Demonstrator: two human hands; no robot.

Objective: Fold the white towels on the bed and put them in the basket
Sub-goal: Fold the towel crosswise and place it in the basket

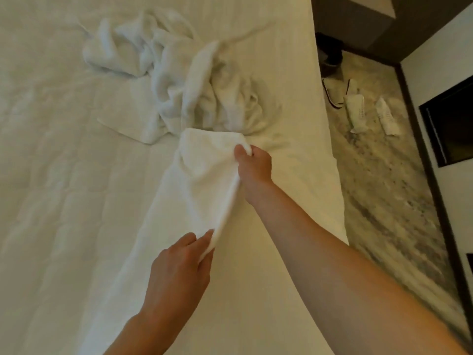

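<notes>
A long white towel [194,190] stretches across the white bed [51,175], folded lengthwise into a narrow strip. My right hand [253,165] pinches its far right corner. My left hand [179,267] pinches the right edge nearer to me. Beyond the towel lies a crumpled heap of white towels [179,80]. No basket is in view.
The bed's right edge [330,155] drops to a marbled floor [389,190]. White slippers [355,111] and a rolled white item [387,119] lie on the floor. A dark bin [330,52] stands by dark furniture; a black panel [450,126] sits on the right wall.
</notes>
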